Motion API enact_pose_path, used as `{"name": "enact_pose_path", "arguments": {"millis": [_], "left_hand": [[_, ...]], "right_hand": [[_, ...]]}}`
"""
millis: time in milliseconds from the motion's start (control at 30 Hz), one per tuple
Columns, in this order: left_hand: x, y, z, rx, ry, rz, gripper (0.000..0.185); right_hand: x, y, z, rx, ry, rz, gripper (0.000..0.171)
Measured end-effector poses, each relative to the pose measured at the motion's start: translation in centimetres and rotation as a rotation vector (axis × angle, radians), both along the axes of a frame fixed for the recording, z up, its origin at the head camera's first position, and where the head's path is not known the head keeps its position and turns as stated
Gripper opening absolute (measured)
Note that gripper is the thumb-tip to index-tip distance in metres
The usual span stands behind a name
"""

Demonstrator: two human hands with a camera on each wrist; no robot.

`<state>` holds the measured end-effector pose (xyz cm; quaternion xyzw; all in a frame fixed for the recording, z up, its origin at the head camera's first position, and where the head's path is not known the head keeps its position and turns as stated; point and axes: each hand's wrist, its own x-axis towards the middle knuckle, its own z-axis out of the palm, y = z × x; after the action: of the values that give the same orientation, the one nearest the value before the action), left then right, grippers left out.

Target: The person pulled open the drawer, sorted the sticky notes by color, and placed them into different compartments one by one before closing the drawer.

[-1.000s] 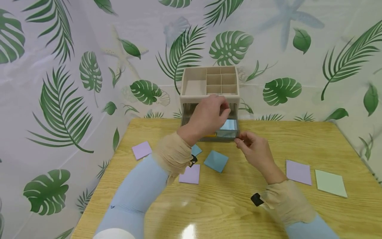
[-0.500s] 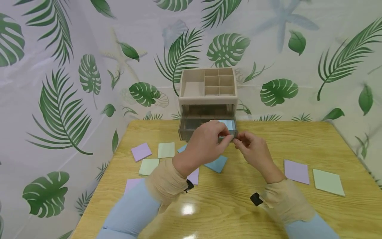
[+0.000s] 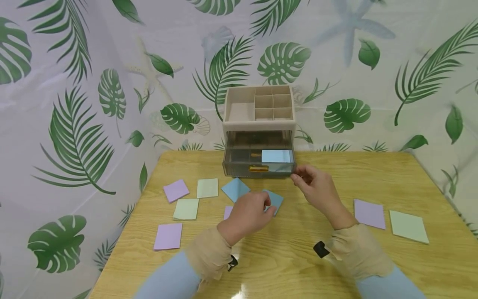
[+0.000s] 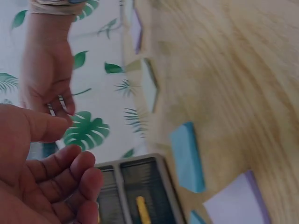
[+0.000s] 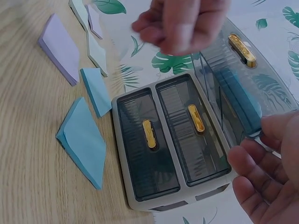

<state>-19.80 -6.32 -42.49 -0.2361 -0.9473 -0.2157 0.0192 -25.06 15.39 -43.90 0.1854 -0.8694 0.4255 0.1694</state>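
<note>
A beige desk organiser [image 3: 259, 120] stands at the table's far edge, its smoky upper drawer [image 3: 246, 165] pulled out. A blue sticky pad [image 3: 277, 156] lies in the drawer's right side, also seen through the drawer wall [image 5: 238, 100]. My right hand [image 3: 298, 177] pinches the drawer's front right corner, thumb [image 5: 280, 130] on it. My left hand [image 3: 261, 205] hovers with loosely curled fingers [image 4: 70, 172], holding nothing, just above a blue pad [image 3: 275, 200] on the table. A second blue pad [image 3: 234, 189] lies left of it.
Purple pads [image 3: 175, 190] [image 3: 168, 236] [image 3: 369, 213] and pale green pads [image 3: 207, 187] [image 3: 185, 209] [image 3: 408, 226] lie scattered over the wooden table [image 3: 284, 265]. Two shut lower drawers with gold handles [image 5: 149, 133] sit under the pulled one. A leaf-print curtain [image 3: 74, 83] backs the table.
My left hand has come out of the drawer, leaving the blue pad inside, and drawn back toward me over the blue pads on the table. The right hand stayed at the drawer corner.
</note>
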Motion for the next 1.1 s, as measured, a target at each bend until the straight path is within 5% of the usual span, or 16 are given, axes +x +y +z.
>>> {"name": "enact_pose_path", "arguments": {"millis": [167, 400, 667, 1100], "left_hand": [[-1.4, 0.0, -2.0, -0.070, -0.095, 0.088, 0.028], [-3.8, -0.1, -4.5, -0.105, -0.098, 0.187, 0.031], [-5.3, -0.1, -5.6, -0.146, -0.153, 0.225, 0.059], [-6.8, 1.2, -6.4, -0.209, -0.201, 0.240, 0.070]], "right_hand": [[-0.1, 0.1, 0.1, 0.001, 0.011, 0.001, 0.015], [0.0, 0.1, 0.0, 0.010, -0.019, -0.008, 0.018], [0.2, 0.1, 0.1, 0.027, -0.045, -0.014, 0.021], [0.1, 0.1, 0.1, 0.012, -0.031, 0.004, 0.019]]}}
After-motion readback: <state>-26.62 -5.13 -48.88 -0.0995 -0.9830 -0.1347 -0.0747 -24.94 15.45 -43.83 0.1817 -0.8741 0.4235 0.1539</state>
